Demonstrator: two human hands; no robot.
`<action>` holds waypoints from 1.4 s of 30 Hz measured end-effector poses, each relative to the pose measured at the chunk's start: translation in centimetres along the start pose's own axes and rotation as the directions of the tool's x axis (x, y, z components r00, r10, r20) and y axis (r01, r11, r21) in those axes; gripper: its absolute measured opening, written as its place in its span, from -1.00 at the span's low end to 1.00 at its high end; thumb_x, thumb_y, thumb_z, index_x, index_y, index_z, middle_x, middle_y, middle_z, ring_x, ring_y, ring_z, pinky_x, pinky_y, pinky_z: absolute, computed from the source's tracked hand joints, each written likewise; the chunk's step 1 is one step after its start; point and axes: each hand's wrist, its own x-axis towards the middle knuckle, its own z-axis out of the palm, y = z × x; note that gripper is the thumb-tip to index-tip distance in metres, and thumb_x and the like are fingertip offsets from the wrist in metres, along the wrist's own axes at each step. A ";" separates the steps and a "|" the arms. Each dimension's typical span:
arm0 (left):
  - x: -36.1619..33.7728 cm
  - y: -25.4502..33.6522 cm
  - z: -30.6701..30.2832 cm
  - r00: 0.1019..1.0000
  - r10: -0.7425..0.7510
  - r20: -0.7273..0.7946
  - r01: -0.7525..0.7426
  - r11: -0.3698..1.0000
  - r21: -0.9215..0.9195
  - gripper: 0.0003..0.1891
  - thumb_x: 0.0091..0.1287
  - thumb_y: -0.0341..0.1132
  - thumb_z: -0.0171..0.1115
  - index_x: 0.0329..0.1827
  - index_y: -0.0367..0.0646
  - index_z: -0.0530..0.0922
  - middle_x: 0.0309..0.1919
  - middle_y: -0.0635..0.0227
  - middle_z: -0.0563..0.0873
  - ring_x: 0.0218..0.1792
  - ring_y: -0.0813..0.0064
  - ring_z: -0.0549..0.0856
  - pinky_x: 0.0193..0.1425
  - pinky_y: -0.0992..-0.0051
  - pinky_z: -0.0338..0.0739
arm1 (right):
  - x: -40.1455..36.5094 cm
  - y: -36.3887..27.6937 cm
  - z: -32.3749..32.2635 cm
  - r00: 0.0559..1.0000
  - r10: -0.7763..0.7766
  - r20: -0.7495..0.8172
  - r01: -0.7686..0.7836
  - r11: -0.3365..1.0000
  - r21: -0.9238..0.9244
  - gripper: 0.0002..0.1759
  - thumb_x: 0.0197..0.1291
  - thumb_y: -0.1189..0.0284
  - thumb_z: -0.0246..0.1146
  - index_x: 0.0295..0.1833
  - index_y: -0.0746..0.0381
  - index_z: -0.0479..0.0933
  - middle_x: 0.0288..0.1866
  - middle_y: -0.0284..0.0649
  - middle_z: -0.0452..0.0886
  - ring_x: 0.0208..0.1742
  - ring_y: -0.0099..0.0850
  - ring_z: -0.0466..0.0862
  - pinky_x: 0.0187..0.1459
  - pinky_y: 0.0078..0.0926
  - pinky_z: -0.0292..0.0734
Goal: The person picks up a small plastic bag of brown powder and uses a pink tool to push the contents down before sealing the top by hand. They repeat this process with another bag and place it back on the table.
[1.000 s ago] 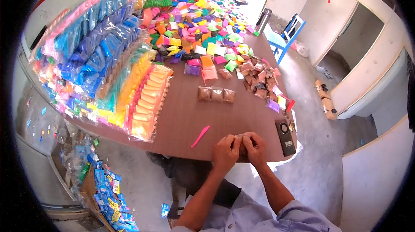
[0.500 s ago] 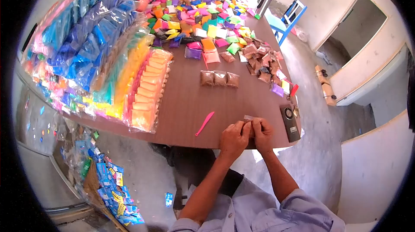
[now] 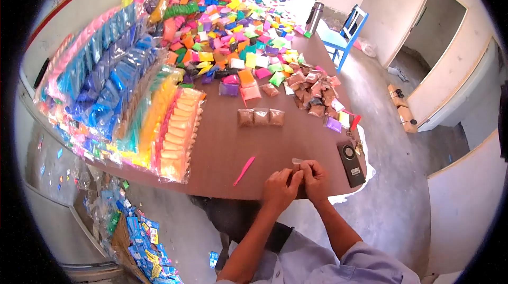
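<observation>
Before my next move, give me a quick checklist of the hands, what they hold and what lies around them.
1. Grip: ok. Left hand and right hand pinch clear plastic at the fingertips.
2. Plastic sealed: cannot tell; fingers hide most of it.
3. Three brown packets lined up: ok, side by side on the table.
4. Pink tool apart from the hands: ok, left of the left hand.
5. Black device apart from the hands: ok, to the right.
6. Brown pile in rows: not ok, loosely heaped.

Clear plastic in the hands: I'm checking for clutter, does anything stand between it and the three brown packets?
Nothing visible: bare tabletop lies between the clear plastic and the brown packets; the pink tool lies off left.
</observation>
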 end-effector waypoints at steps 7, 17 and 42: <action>-0.4 -0.8 0.4 0.996 -0.089 -0.022 0.089 0.996 -0.006 -0.63 0.63 -0.17 0.34 -0.29 -0.29 0.62 -0.41 0.00 0.73 -0.36 -0.07 0.73 -0.24 0.05 0.57 | 0.1 -1.7 0.2 0.990 0.092 0.104 -0.087 0.995 -0.047 -0.75 0.61 0.33 0.34 0.01 0.32 0.75 -0.28 -0.32 0.77 -0.20 -0.58 0.70 -0.13 -0.50 0.64; -0.4 -1.0 1.0 0.997 -0.072 -0.010 0.070 0.994 -0.080 -0.61 0.73 -0.14 0.24 -0.16 -0.36 0.67 -0.45 0.25 0.68 -0.34 0.58 0.60 -0.27 0.35 0.55 | -0.1 -2.9 0.1 0.999 -0.010 0.042 0.007 0.997 0.078 -0.81 0.63 0.39 0.35 0.01 0.31 0.75 -0.25 -0.43 0.75 -0.23 -0.65 0.64 -0.18 -0.59 0.59; -0.6 -1.3 0.2 0.994 -0.112 -0.002 0.112 0.994 -0.013 -0.68 0.66 -0.17 0.34 -0.15 -0.30 0.72 -0.43 0.28 0.74 -0.35 0.52 0.70 -0.27 0.41 0.58 | 0.2 -3.5 0.0 0.987 -0.033 0.157 0.024 0.998 0.061 -0.79 0.62 0.39 0.31 0.11 0.32 0.72 -0.09 -0.27 0.80 -0.09 -0.51 0.72 -0.02 -0.50 0.67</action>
